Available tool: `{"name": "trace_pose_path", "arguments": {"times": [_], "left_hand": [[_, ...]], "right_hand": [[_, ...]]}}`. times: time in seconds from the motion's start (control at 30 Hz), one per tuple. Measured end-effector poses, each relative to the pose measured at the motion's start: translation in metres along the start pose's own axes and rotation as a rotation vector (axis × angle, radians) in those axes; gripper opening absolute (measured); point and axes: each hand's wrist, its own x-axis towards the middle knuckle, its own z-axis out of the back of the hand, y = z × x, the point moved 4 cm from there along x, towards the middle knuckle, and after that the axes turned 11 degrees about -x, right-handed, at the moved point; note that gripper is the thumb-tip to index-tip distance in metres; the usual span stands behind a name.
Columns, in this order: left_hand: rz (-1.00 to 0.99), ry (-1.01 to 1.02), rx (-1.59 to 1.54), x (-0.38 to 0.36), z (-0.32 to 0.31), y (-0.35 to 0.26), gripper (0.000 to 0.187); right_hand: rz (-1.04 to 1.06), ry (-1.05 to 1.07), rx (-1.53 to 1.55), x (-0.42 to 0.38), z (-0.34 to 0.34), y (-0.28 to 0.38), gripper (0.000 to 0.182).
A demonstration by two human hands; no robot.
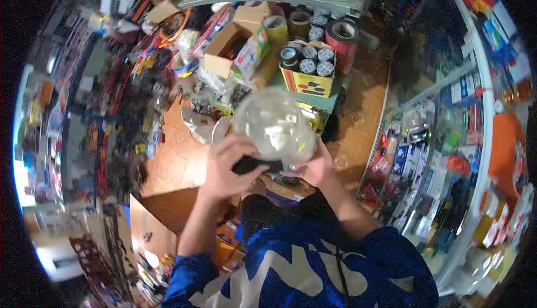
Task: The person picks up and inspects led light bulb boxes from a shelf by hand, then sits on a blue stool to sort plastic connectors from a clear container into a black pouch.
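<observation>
A clear, rounded plastic container [260, 112] is held up in front of my body, slightly blurred. Small white pieces [277, 134] and a yellow-green bit show through its wall. My right hand [316, 165] grips the container at its lower right side. My left hand [226, 165] is closed round a flat black piece [249, 165], perhaps cloth or foam, at the container's lower left. Whether those left fingers also press on the container is hard to tell.
Beyond the container, a green table holds a yellow box of dark cans [307, 84], tape rolls [341, 31] and an open cardboard box [224, 48]. A glass display case [442, 101] stands at right, crowded shelves at left. A large carton [173, 210] sits below left.
</observation>
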Motion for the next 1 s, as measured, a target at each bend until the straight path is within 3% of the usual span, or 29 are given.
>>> {"name": "trace_pose_path", "arguments": {"times": [0.07,0.13,0.2,0.27,0.37,0.47,0.57,0.63,0.73,1.0], "left_hand": [[-0.008,0.163,-0.054,-0.014,-0.008,0.029,0.031],[-0.058,0.260,-0.198,-0.032,-0.018,0.062,0.032],[-0.105,0.351,-0.228,-0.048,-0.028,0.096,0.035],[-0.035,0.424,-0.274,-0.069,-0.041,0.141,0.034],[0.017,0.447,-0.291,-0.096,-0.047,0.194,0.031],[0.069,0.483,-0.323,-0.127,-0.065,0.248,0.032],[0.115,0.434,-0.296,-0.171,-0.102,0.319,0.032],[0.113,0.451,-0.251,-0.208,-0.138,0.380,0.032],[0.154,0.443,-0.220,-0.261,-0.195,0.463,0.033],[0.452,0.415,-0.286,-0.352,-0.319,0.640,0.042]], "right_hand": [[0.106,-0.005,-0.072,-0.006,0.031,-0.015,0.069],[0.334,-0.138,-0.563,-0.003,0.097,-0.040,0.071],[0.439,-0.279,-0.567,-0.005,0.132,-0.069,0.072],[0.424,-0.368,-0.088,-0.002,0.155,-0.101,0.074],[0.534,-0.645,-0.468,0.001,0.192,-0.140,0.074],[0.408,-0.473,-0.037,-0.003,0.215,-0.173,0.072],[0.391,-0.858,-1.144,-0.018,0.275,-0.175,0.066],[0.440,-0.735,0.054,-0.012,0.345,-0.187,0.052],[0.384,-0.621,-0.181,-0.015,0.419,-0.189,0.055],[0.252,-0.704,-0.449,0.012,0.621,-0.190,0.051]]}}
